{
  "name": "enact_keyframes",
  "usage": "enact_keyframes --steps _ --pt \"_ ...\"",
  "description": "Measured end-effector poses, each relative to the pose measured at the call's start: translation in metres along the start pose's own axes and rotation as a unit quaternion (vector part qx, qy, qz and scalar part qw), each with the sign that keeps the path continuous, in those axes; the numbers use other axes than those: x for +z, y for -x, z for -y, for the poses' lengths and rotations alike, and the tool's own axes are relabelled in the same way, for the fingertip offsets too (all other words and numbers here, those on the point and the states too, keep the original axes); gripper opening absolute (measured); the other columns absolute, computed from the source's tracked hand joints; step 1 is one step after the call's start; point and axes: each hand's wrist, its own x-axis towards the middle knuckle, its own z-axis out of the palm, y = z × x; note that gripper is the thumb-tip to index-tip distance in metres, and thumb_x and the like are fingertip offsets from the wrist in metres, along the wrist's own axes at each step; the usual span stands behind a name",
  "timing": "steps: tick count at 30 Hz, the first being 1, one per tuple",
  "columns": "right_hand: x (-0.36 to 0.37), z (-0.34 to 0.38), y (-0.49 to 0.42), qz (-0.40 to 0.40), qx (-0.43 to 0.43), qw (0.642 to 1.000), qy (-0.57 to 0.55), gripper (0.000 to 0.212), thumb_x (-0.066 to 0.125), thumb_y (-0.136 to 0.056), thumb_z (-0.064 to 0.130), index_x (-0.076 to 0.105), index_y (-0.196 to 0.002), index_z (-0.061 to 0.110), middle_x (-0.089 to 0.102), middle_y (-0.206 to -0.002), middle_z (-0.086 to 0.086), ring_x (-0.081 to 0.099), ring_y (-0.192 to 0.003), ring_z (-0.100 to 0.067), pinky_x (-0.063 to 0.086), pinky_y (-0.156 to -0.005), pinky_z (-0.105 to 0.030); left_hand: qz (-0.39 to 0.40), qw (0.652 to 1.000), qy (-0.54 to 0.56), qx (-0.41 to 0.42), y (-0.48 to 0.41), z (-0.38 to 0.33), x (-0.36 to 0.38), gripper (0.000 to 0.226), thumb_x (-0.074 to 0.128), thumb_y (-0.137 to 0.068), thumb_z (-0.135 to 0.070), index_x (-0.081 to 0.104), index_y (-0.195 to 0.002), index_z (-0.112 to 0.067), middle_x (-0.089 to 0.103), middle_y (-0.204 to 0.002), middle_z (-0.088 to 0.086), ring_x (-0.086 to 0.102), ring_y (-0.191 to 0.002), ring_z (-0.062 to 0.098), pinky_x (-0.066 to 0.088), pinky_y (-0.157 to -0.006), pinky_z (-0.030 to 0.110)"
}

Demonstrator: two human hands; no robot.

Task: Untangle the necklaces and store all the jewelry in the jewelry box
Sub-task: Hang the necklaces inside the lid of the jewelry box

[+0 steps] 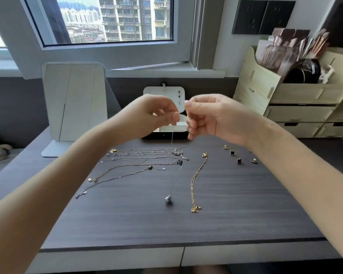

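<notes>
A thin silver necklace [172, 136] hangs from two raised hands above the middle of the table [246, 214], its strand so fine that it fades out in places. Its pendant [168, 200] dangles low (whether it touches the wood, I cannot tell). The left hand [156, 113] pinches one part in its grip and the right hand [208, 117] pinches another. Behind them, at the far edge, the open jewelry box [162, 91] is mostly hidden. Other necklaces [145, 155], a gold chain [198, 178] and earrings [239, 160] lie on the table below.
</notes>
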Motion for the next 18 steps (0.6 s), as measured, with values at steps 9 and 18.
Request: enact_keyframes --steps 9,18 --pt "-0.019 0.066 -0.011 -0.070 -0.075 0.988 0.113 0.017 0.053 -0.093 0.017 0.061 -0.081 0.008 0.053 -0.054 0.001 0.050 -0.055 -0.015 0.051 -0.059 -0.028 -0.102 0.993 0.044 -0.041 -0.028 0.017 -0.010 0.005 0.061 -0.088 -0.013 0.066 -0.088 -0.015 0.067 -0.079 -0.005 0.060 -0.074 0.012 0.048 -0.073 0.026" --pt "-0.061 0.089 -0.070 -0.147 -0.093 0.973 0.151 0.019 0.054 -0.094 0.020 0.063 -0.083 0.007 0.050 -0.056 0.000 0.045 -0.052 -0.012 0.046 -0.053 -0.024 -0.183 0.961 -0.169 -0.124 -0.120 0.101 -0.019 0.019 0.053 -0.089 -0.013 0.070 -0.096 -0.011 0.068 -0.101 0.005 0.061 -0.094 0.022 0.047 -0.083 0.031"
